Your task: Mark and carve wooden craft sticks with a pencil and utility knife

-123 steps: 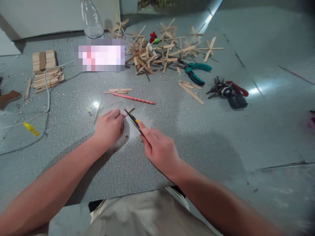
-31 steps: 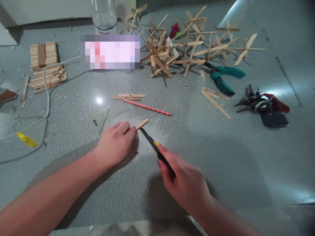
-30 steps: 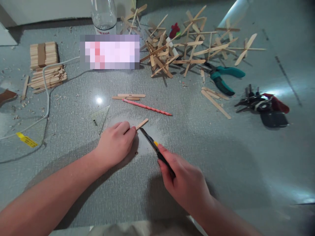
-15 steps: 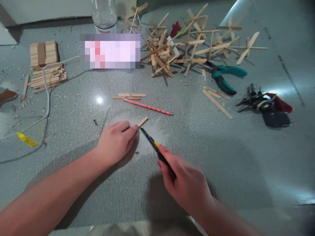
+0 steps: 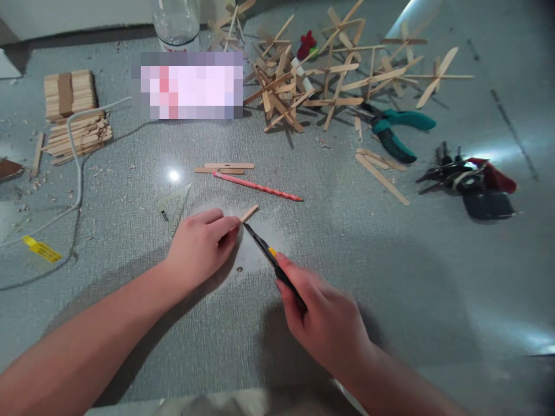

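My left hand [image 5: 207,245] is closed on a short wooden craft stick [image 5: 250,213], pressing it near the table surface; its far end sticks out past my fingertips. In my right hand [image 5: 323,315] is a black utility knife [image 5: 269,254] with a yellow slider. The blade tip meets the stick right beside my left fingertips. Just beyond lies a red pencil [image 5: 260,186], with two craft sticks [image 5: 229,166] behind it. A clear set square [image 5: 173,208] rests by my left hand, partly covered by it.
Bundled craft sticks [image 5: 71,95] lie at the left, near a white cable [image 5: 79,167]. A heap of crossed-stick pieces [image 5: 281,92] stands at the back, with a bottle [image 5: 176,26]. Teal pliers [image 5: 394,136] and keys [image 5: 463,179] are at the right.
The whole view has shifted slightly. Both hands keep their holds, and the knife blade stays against the stick at nearly the same spot.
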`<state>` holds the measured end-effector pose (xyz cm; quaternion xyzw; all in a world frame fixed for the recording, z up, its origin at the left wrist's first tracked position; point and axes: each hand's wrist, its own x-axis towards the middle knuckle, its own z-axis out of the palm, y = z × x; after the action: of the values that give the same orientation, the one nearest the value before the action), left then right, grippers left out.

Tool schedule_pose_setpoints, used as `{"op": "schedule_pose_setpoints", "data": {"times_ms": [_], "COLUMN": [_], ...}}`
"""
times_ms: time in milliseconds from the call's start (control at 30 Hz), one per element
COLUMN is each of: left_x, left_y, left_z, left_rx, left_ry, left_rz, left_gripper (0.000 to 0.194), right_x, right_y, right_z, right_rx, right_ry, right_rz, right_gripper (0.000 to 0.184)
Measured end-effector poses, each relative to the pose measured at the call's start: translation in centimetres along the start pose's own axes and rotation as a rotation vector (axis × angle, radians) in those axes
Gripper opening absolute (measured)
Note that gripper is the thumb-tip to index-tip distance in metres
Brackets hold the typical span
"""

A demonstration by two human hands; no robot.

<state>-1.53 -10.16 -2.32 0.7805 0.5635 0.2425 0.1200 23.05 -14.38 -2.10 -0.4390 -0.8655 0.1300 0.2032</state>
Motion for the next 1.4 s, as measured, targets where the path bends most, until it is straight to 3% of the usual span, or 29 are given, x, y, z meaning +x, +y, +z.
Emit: {"op": "schedule_pose_setpoints", "data": {"times_ms": [900, 1400], "left_x": [0.14, 0.19], "left_y": [0.16, 0.21], "left_z": [-0.24, -0.32], "left_rx": [-0.067, -0.061], "left_ry": [-0.026, -0.020], "left_rz": [-0.096, -0.095], "left_gripper": [0.015, 0.014], "right_x": [0.02, 0.39], "right_y": [0.28, 0.28], "right_z": [-0.07, -0.11], "right_rx": [0.057, 0.026], "right_ry": [-0.014, -0.025], "right_rz": [0.034, 0.010], "right_gripper": [0.044, 0.035]}}
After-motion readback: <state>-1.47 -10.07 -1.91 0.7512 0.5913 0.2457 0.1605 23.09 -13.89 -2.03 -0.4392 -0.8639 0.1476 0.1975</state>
